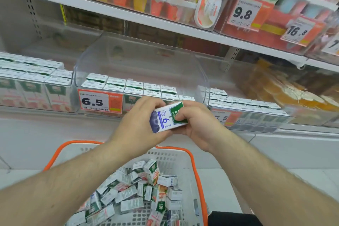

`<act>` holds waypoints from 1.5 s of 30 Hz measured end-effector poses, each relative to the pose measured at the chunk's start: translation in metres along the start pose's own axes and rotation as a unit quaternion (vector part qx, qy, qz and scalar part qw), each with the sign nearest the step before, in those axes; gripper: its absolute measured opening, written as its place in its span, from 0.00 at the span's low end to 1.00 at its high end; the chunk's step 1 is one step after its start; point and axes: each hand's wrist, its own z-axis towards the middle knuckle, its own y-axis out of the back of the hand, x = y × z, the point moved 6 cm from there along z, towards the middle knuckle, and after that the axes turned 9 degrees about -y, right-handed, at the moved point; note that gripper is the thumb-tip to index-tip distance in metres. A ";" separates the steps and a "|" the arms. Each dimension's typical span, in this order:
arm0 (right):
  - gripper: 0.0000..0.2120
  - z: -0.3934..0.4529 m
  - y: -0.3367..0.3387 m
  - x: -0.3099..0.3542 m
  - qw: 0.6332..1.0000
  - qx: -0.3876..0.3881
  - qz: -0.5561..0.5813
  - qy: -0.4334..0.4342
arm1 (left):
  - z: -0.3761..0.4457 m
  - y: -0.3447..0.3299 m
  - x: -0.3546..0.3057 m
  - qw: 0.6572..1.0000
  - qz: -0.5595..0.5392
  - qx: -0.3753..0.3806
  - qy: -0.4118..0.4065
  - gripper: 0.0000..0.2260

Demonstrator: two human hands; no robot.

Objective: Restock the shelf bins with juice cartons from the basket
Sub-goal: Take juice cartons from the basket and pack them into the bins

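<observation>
Both hands hold one blueberry juice carton (166, 118), white with a purple berry picture and a green label, lying on its side in front of the middle shelf bin (139, 57). My left hand (141, 121) grips its left end and my right hand (196, 124) grips its right end, thumb on the green label. Below them sits a white basket (197, 170) with orange rim, holding several loose juice cartons (139, 191). The middle clear bin has rows of cartons (132, 86) standing upright at its bottom.
A 6.5 price tag (100, 101) hangs on the middle bin's front. A left bin (34, 82) is packed with peach cartons; a right bin (245, 106) holds more cartons. The shelf above (165, 27) carries ice cream tubs and price tags.
</observation>
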 end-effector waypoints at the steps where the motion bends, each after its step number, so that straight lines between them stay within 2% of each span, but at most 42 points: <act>1: 0.16 0.000 0.008 0.000 1.000 -0.007 0.000 0.001 | 0.003 -0.006 -0.005 1.000 -0.005 -0.005 -0.005 0.23; 5: 0.19 -0.002 0.042 0.002 0.997 -0.019 0.069 -0.001 | 0.023 -0.035 -0.025 0.999 -0.038 -0.032 -0.006 0.22; 10: 0.19 0.002 0.097 0.006 0.986 -0.041 0.160 -0.007 | 0.054 -0.077 -0.035 0.993 -0.097 -0.048 0.037 0.30; 12: 0.18 0.001 0.123 0.014 0.982 -0.062 0.179 0.013 | 0.064 -0.088 -0.039 0.998 -0.033 -0.060 -0.001 0.32; 14: 0.12 -0.001 0.153 0.029 0.972 -0.125 0.190 0.061 | 0.073 -0.102 -0.038 0.994 0.093 -0.053 -0.030 0.32; 16: 0.10 0.002 0.184 0.050 0.955 -0.226 0.139 0.133 | 0.080 -0.118 -0.031 0.982 0.187 -0.019 -0.005 0.29; 18: 0.13 0.008 0.210 0.070 0.923 -0.333 -0.005 0.195 | 0.083 -0.131 -0.026 0.972 0.234 0.012 0.004 0.23; 19: 0.15 0.013 0.219 0.077 0.902 -0.368 -0.082 0.209 | 0.083 -0.135 -0.024 0.969 0.246 0.018 0.004 0.19; 21: 0.17 0.030 0.233 0.087 0.874 -0.391 -0.202 0.205 | 0.084 -0.140 -0.020 0.970 0.243 0.012 0.005 0.13; 25: 0.21 0.073 0.248 0.095 0.847 -0.353 -0.372 0.141 | 0.084 -0.142 -0.017 0.979 0.204 0.001 0.014 0.09; 29: 0.20 0.100 0.234 0.084 0.837 -0.241 -0.487 0.068 | 0.083 -0.143 -0.016 0.980 0.201 -0.013 -0.003 0.09; 31: 0.20 0.104 0.226 0.080 0.840 -0.207 -0.500 0.052 | 0.083 -0.143 -0.015 0.980 0.197 -0.018 -0.011 0.09; 34: 0.20 0.115 0.229 0.073 0.862 -0.206 -0.463 0.024 | 0.084 -0.144 -0.014 0.981 0.193 -0.025 -0.016 0.10; 36: 0.15 0.120 0.224 0.067 0.844 -0.187 -0.504 0.000 | 0.084 -0.144 -0.014 0.981 0.191 -0.026 -0.020 0.10; 38: 0.08 0.129 0.218 0.062 0.802 -0.174 -0.572 -0.013 | 0.084 -0.145 -0.014 0.983 0.183 -0.026 -0.022 0.10; 40: 0.04 0.132 0.216 0.062 0.813 -0.181 -0.554 -0.016 | 0.084 -0.145 -0.014 0.983 0.179 -0.024 -0.024 0.10; 42: 0.05 0.129 0.214 0.063 0.815 -0.189 -0.548 -0.018 | 0.084 -0.145 -0.014 0.983 0.179 -0.022 -0.029 0.10; 45: 0.11 0.132 0.214 0.061 0.795 -0.184 -0.579 -0.008 | 0.083 -0.145 -0.014 0.983 0.178 -0.018 -0.030 0.10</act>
